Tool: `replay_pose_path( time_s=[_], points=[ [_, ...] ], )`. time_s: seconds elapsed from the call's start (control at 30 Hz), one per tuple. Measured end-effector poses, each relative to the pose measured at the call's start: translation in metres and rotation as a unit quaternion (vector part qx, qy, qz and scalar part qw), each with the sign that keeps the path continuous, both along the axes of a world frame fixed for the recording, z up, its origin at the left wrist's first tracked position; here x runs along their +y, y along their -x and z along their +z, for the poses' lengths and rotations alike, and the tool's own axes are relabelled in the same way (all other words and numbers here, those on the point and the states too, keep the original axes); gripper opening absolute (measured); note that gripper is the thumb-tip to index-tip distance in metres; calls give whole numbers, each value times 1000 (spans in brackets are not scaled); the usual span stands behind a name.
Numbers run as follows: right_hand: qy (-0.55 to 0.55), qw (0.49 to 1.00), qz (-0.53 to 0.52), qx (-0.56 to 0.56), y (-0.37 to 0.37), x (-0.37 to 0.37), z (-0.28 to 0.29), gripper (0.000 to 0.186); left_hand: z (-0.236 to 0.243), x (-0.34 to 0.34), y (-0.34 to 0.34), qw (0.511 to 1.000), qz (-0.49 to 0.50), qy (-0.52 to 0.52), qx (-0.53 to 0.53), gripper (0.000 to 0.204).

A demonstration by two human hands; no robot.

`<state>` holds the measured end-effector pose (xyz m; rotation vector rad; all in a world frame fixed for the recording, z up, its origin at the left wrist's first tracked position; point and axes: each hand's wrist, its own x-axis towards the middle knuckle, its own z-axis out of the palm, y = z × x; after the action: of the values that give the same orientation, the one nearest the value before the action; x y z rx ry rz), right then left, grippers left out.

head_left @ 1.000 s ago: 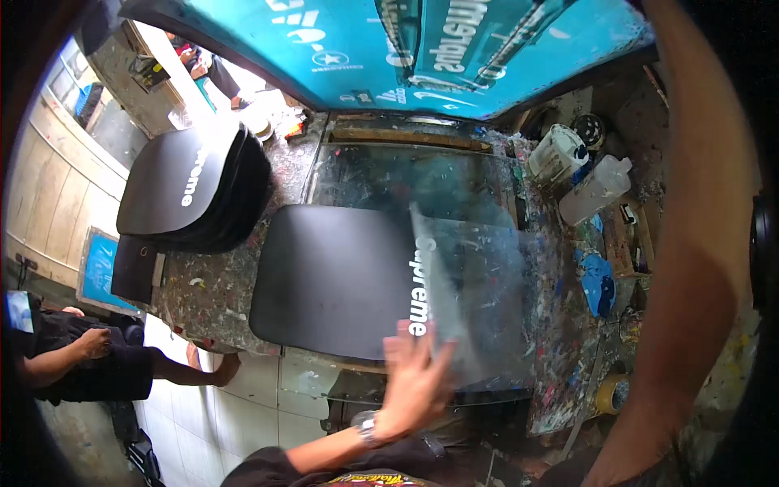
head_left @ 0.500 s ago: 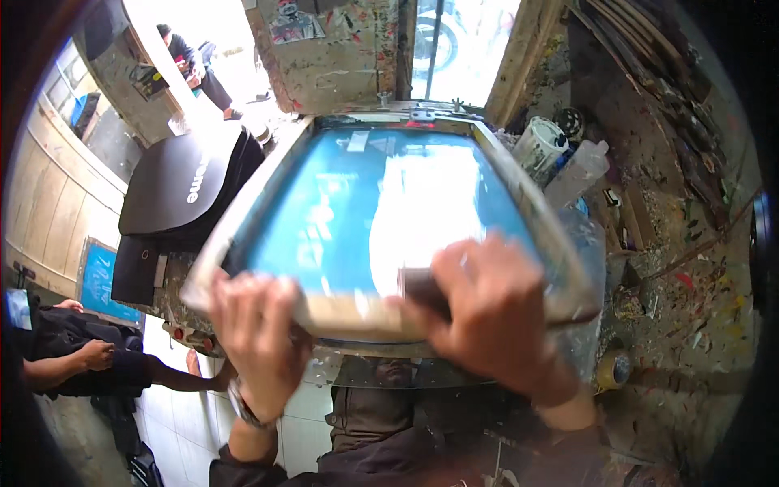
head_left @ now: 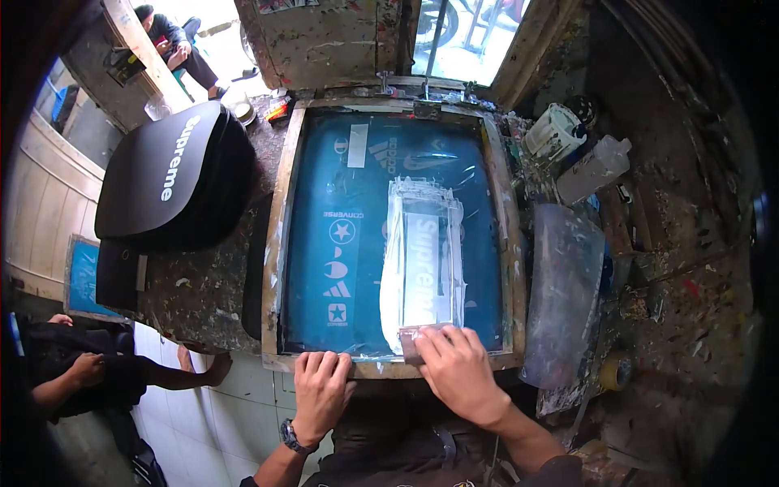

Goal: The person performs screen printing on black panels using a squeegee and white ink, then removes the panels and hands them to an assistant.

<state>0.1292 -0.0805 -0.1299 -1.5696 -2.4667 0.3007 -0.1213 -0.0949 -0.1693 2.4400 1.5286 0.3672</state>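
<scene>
Left hand [head_left: 319, 385]: bent over the near rail of the wooden frame [head_left: 277, 268], knuckles up; cannot tell whether clamped on the wood or only resting there.
Wristwatch [head_left: 297, 438]: dark, strapped just behind the left hand.
Right hand [head_left: 462, 375]: clamped on the squeegee [head_left: 412, 344], well apart from the left hand, above the same rail.
Squeegee: short and brown, under the right hand's fingers, at the near end of the white ink [head_left: 393, 280].
White ink: spread in a long band ahead of the right hand, thick along the edges, thinner over pale lettering in the middle.
Mesh [head_left: 324, 170]: blue, stretched inside the wooden frame; printed with pale logos ahead of the left hand.
Wooden frame: lying over the bench [head_left: 195, 284], ahead of both hands.
Clear sheet [head_left: 565, 292]: slightly curved, right of the right hand, beside the frame.
Tape roll [head_left: 615, 372]: yellowish, farther right of the right hand.
Stack of black panels [head_left: 162, 162]: ahead and left of the left hand, topped with white lettering.
Bottle [head_left: 596, 169]: translucent, tilted, far ahead and right of the right hand.
White tub [head_left: 554, 134]: paint-smeared, just beyond the bottle.
Seated co-worker [head_left: 81, 357]: dark-clothed, well left of the left hand.
Person in the doorway [head_left: 174, 49]: seated, farthest off, beyond the stack.
</scene>
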Motion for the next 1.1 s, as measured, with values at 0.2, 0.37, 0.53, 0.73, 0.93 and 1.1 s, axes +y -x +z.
replay_pose_path(
  time_s=[0.2,0.37,0.53,0.73,0.93,1.1],
  points=[
    [98,992,33,69,-21,63,1,16,-2,2,-5,1000,9,-6,-3,51],
    [175,984,24,37,-19,46,6,24,-8,-2,-3,999,13,-25,-24,54],
    [-136,989,49,-45,2,23,-30,21,-8,-5,-1,999,9,-18,-43,53],
    [-171,983,-40,-60,-12,178,-48,10,-11,-5,5,998,9,-46,-36,53],
    [-130,989,33,-55,-34,203,-16,21,-14,-8,2,996,29,-44,-72,55],
    [151,982,113,12,-48,196,-10,31,-15,-6,-2,996,36,-23,-74,58]
  ],
)
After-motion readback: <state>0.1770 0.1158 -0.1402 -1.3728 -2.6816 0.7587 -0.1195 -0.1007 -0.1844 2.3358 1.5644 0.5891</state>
